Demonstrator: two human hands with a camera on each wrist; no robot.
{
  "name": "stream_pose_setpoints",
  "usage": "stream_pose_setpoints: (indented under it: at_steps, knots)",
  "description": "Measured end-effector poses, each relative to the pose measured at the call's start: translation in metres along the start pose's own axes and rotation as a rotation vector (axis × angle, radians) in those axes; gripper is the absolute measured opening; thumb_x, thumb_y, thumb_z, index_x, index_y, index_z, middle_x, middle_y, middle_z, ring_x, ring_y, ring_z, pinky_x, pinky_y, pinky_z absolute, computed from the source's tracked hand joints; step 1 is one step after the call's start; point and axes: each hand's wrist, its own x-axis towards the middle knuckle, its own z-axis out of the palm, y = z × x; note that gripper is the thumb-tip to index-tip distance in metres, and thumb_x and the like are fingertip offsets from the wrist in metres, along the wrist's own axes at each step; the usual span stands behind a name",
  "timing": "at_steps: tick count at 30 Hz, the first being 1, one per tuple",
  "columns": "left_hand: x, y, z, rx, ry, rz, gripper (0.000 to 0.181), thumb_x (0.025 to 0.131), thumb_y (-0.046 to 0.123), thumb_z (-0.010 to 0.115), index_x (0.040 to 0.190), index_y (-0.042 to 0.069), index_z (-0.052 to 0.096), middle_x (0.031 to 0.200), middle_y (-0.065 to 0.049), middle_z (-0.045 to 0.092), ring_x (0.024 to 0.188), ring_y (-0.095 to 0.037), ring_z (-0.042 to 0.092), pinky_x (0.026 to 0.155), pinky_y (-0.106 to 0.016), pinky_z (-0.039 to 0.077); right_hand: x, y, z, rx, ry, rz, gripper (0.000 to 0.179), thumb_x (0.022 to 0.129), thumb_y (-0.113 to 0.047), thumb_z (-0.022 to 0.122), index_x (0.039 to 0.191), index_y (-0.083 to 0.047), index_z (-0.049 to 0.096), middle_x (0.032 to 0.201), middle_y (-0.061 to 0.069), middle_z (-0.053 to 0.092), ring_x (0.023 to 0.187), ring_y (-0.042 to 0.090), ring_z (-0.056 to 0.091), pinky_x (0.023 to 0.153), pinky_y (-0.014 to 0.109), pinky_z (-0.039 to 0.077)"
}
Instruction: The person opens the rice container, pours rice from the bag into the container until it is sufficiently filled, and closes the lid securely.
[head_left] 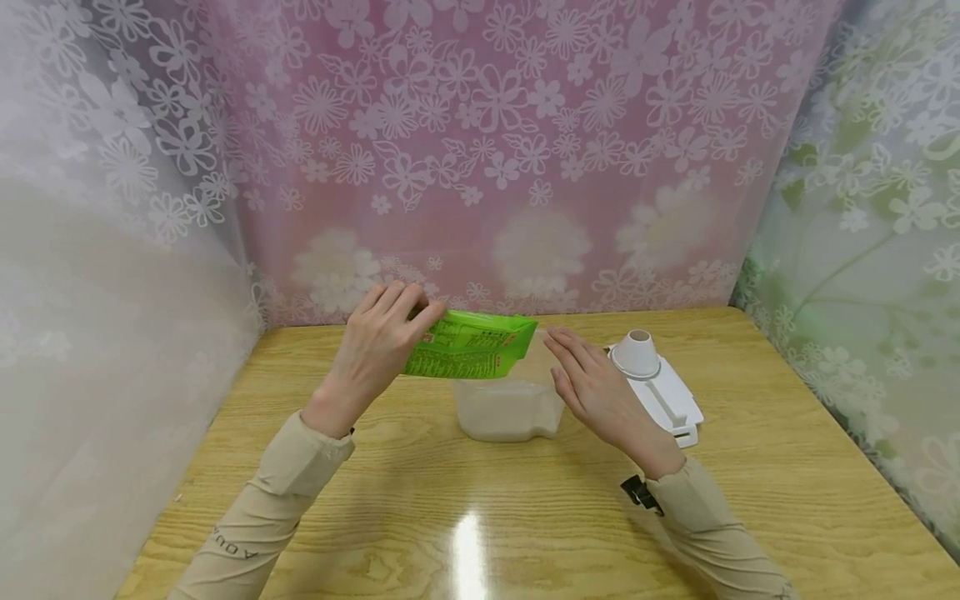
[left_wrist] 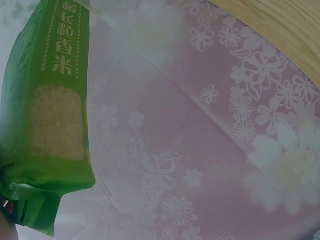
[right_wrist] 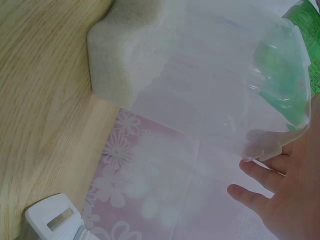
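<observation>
My left hand (head_left: 386, 333) grips a green bag of rice (head_left: 468, 346) by its bottom end, holding it tilted on its side over a translucent plastic container (head_left: 506, 412). In the left wrist view, rice shows through a window in the bag (left_wrist: 57, 122). The bag's mouth lies inside the container's rim, as seen through its wall in the right wrist view. Pale rice (right_wrist: 112, 65) lies in the bottom of the container. With fingers extended, my right hand (head_left: 600, 387) rests its fingertips at the container's rim on the right side.
A white lid (head_left: 671, 400) with a cone-shaped white cup (head_left: 637, 354) on it lies to the right of the container. The wooden table (head_left: 390, 508) is bounded by flowered curtains (head_left: 510, 167) at the back and both sides.
</observation>
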Motion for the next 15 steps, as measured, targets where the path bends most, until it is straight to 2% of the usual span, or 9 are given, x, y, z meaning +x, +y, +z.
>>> stream_pose_setpoints:
  at_steps: [4, 11, 15]
  knots:
    - [-0.0002, 0.0002, 0.0000, -0.014, 0.012, 0.004, 0.015, 0.089, 0.002, 0.074, 0.099, 0.007, 0.066, 0.086, -0.010, 0.057, 0.079, -0.029, 0.056, 0.074, -0.040, 0.050, 0.0005, -0.0003, -0.0001, -0.008, -0.003, -0.002, 0.049, 0.100, -0.011, 0.058, 0.145, 0.005, 0.050, 0.152, 0.020, 0.047, 0.141, 0.036, 0.043, 0.113, 0.052, 0.037]
    - [0.0005, 0.0006, -0.0006, 0.010, 0.000, 0.003, 0.012, 0.090, 0.004, 0.073, 0.099, 0.008, 0.065, 0.086, -0.009, 0.057, 0.079, -0.027, 0.055, 0.073, -0.036, 0.048, -0.0001, -0.0002, -0.0003, -0.007, -0.006, -0.003, 0.046, 0.107, -0.021, 0.046, 0.145, 0.005, 0.050, 0.152, 0.019, 0.047, 0.142, 0.034, 0.042, 0.114, 0.051, 0.036]
    - [0.0008, 0.0006, -0.0004, 0.017, -0.004, 0.004, 0.013, 0.090, 0.003, 0.073, 0.099, 0.009, 0.066, 0.086, -0.008, 0.057, 0.079, -0.027, 0.055, 0.072, -0.035, 0.047, -0.0004, 0.0005, 0.0004, -0.010, 0.004, -0.007, 0.046, 0.108, -0.022, 0.044, 0.144, 0.005, 0.050, 0.152, 0.019, 0.047, 0.141, 0.035, 0.043, 0.113, 0.052, 0.037]
